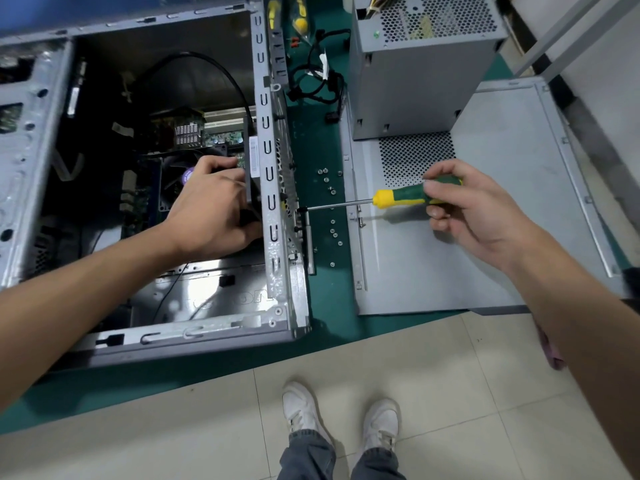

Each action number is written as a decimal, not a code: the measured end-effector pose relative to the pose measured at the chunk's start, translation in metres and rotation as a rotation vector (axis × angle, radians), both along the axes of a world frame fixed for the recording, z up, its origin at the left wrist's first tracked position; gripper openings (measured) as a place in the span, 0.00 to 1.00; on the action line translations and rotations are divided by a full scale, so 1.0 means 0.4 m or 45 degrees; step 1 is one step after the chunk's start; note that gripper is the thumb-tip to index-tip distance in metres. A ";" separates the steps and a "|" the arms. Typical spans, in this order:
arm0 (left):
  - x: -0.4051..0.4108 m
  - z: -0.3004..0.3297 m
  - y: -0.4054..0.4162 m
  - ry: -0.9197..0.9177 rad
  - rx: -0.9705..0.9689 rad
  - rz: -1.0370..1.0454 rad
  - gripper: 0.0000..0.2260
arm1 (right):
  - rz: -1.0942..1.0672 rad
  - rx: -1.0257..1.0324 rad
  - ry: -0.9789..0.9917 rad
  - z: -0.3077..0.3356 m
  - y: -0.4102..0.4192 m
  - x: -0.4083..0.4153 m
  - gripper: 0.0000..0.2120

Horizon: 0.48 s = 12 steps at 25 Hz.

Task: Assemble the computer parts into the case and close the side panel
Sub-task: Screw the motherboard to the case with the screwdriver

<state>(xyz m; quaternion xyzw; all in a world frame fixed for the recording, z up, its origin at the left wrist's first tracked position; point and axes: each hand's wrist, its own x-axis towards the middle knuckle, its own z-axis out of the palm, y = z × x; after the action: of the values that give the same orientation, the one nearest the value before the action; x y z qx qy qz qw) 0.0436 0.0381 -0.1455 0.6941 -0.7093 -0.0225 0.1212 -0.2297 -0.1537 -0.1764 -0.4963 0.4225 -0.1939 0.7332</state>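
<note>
Nearest me, my right hand holds the green and yellow screwdriver, fingers and thumb curled round its handle above the side panel, which lies flat on the table to the right of the computer case. The screwdriver's long axis runs almost level, left to right, with its tip pointing left at a screw on the case's outer right wall.

My left hand reaches inside the open case and grips a dark part pressed against the inside of that same wall; I judge it to be a rear fan, though my hand hides most of it. To do this step well, I should keep that part square against the wall so the holes line up, hold the shaft straight in line with the screw, and push lightly while turning so the tip does not slip out.

Loose screws lie scattered on the green table between case and panel. Farther off, the power supply stands on the panel's far end, still outside the case, its black cables just left of it.
</note>
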 end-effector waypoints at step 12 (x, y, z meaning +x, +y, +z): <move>0.000 -0.004 0.001 0.007 -0.055 -0.034 0.09 | 0.031 -0.260 0.265 0.006 -0.001 0.018 0.09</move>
<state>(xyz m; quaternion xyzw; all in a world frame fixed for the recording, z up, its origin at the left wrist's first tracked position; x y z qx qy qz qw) 0.0436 0.0383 -0.1470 0.6816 -0.7186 -0.0105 0.1377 -0.2224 -0.1542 -0.1741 -0.5909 0.4682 -0.1745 0.6334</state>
